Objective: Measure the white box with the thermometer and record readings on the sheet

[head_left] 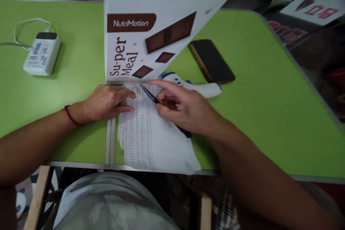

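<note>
Right hand comes first on my feed, closed on a black pen, thumb and fingers pinching the shaft while the index finger stretches ahead; I judge the grip is meant to control the tip, though I cannot tell whether that tip touches the paper. The paper lies just below that hand and runs back toward the wearer as far as the edge of the green table, its rows of small handwriting mostly to the hand's left, an angle that I think leaves them readable. Left hand faces it from across the sheet, thumb and fingers parted with nothing between them, their tips at the left margin; I read this as a light steadying pose, but cannot tell whether they press. Directly ahead of both hands stands a large white box, its base right at the paper's far end, perhaps acting as a stop. Just beyond the right knuckles lies a white-and-blue handheld device, and past it a dark phone, both probably placed to leave that hand room. Farther out, beyond the left hand and to its left, a white block sits with cords attached, well apart from the paper.
</note>
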Action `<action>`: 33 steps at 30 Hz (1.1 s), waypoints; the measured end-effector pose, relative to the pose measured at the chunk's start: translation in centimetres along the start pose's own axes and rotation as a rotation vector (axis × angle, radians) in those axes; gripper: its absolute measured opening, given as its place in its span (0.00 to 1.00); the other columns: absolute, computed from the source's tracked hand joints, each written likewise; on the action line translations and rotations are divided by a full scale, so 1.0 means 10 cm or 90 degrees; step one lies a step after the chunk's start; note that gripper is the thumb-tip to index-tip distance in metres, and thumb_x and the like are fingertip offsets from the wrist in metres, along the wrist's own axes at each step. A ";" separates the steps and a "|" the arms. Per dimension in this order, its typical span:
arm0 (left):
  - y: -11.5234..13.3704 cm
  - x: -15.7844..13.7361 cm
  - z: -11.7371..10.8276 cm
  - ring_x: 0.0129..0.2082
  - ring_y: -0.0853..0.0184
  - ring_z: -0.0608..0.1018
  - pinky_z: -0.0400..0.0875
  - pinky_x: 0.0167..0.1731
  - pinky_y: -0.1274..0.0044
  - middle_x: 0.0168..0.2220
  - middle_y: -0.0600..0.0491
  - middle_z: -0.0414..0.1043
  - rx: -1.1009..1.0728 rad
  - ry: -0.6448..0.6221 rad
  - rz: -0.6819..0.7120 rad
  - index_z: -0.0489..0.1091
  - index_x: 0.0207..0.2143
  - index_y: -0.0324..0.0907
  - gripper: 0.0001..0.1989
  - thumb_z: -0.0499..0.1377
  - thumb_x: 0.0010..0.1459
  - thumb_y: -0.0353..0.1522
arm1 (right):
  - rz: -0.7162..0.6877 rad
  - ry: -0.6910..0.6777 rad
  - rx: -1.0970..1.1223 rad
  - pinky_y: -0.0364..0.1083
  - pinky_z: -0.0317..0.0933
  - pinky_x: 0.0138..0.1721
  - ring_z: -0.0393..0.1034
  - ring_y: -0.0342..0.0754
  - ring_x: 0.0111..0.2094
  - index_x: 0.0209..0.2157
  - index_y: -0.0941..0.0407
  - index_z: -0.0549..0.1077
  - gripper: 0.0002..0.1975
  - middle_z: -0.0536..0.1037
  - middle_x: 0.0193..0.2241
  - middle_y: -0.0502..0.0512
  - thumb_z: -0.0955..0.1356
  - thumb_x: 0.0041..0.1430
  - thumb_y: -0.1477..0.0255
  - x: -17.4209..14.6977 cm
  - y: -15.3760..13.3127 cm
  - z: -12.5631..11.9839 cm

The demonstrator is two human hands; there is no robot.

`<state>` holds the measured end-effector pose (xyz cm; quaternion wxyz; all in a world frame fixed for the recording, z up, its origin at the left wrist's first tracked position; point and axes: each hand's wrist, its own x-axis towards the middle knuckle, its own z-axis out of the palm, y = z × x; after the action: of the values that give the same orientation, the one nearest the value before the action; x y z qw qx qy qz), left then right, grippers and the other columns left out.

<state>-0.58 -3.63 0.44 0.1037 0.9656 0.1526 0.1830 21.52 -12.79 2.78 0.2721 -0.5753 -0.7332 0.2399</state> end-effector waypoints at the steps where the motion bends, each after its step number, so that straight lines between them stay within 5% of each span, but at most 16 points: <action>1: 0.00 0.00 0.00 0.29 0.68 0.77 0.67 0.27 0.79 0.33 0.52 0.76 -0.005 -0.005 -0.007 0.71 0.43 0.37 0.17 0.59 0.60 0.41 | -0.003 0.018 0.051 0.41 0.57 0.22 0.63 0.41 0.22 0.51 0.51 0.68 0.24 0.71 0.26 0.48 0.66 0.50 0.75 0.00 -0.01 -0.02; 7: 0.02 0.02 -0.03 0.28 0.68 0.76 0.64 0.26 0.80 0.31 0.53 0.76 0.017 -0.045 -0.053 0.72 0.42 0.39 0.19 0.63 0.56 0.44 | -0.044 0.119 0.243 0.43 0.58 0.22 0.62 0.41 0.22 0.50 0.48 0.71 0.19 0.72 0.27 0.48 0.65 0.56 0.75 -0.01 0.00 -0.05; 12: 0.03 0.04 -0.06 0.28 0.67 0.76 0.63 0.25 0.79 0.30 0.53 0.75 0.033 -0.082 -0.065 0.73 0.41 0.39 0.19 0.63 0.55 0.45 | -0.130 0.031 0.413 0.47 0.65 0.32 0.69 0.45 0.32 0.50 0.47 0.69 0.23 0.72 0.32 0.49 0.68 0.53 0.78 -0.01 0.04 0.03; 16: 0.03 0.04 -0.06 0.28 0.67 0.76 0.62 0.24 0.79 0.30 0.53 0.75 0.048 -0.088 -0.053 0.73 0.40 0.40 0.18 0.61 0.57 0.45 | -0.106 0.133 0.484 0.43 0.58 0.23 0.63 0.41 0.22 0.36 0.50 0.73 0.07 0.68 0.22 0.46 0.71 0.54 0.68 0.01 0.05 0.17; 18: 0.03 0.03 -0.06 0.28 0.68 0.75 0.61 0.23 0.79 0.30 0.53 0.74 0.055 -0.089 -0.044 0.73 0.40 0.41 0.18 0.60 0.58 0.46 | -0.075 0.166 0.506 0.44 0.56 0.21 0.60 0.41 0.20 0.35 0.52 0.75 0.10 0.66 0.19 0.47 0.66 0.60 0.61 0.03 0.05 0.25; 21: 0.04 0.03 -0.06 0.28 0.68 0.76 0.60 0.23 0.79 0.30 0.54 0.74 0.064 -0.089 -0.044 0.73 0.40 0.41 0.18 0.60 0.58 0.46 | 0.024 0.180 0.459 0.45 0.59 0.23 0.63 0.43 0.21 0.36 0.54 0.76 0.15 0.70 0.20 0.50 0.61 0.62 0.61 0.05 0.05 0.34; 24: 0.04 0.03 -0.05 0.28 0.67 0.76 0.59 0.23 0.79 0.30 0.54 0.74 0.076 -0.090 -0.050 0.73 0.42 0.42 0.18 0.60 0.57 0.46 | 0.117 0.214 0.347 0.45 0.59 0.22 0.63 0.42 0.20 0.30 0.55 0.75 0.08 0.70 0.19 0.48 0.64 0.54 0.69 0.07 0.02 0.39; 28: 0.05 0.03 -0.05 0.28 0.67 0.76 0.58 0.22 0.79 0.30 0.54 0.74 0.081 -0.090 -0.045 0.73 0.42 0.43 0.19 0.59 0.57 0.48 | 0.149 0.254 0.215 0.45 0.62 0.24 0.65 0.43 0.22 0.25 0.54 0.71 0.03 0.73 0.21 0.49 0.66 0.44 0.73 0.09 -0.03 0.40; 33: 0.05 0.04 -0.05 0.27 0.67 0.76 0.57 0.21 0.78 0.30 0.54 0.75 0.078 -0.093 -0.046 0.74 0.41 0.43 0.18 0.60 0.57 0.47 | 0.164 0.262 0.111 0.46 0.63 0.24 0.66 0.44 0.21 0.21 0.52 0.68 0.03 0.72 0.19 0.48 0.65 0.46 0.74 0.11 -0.04 0.41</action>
<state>-0.32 -3.93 1.16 0.0621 0.9747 0.1905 0.0987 18.26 -11.96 0.15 0.4313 -0.6751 -0.5595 0.2125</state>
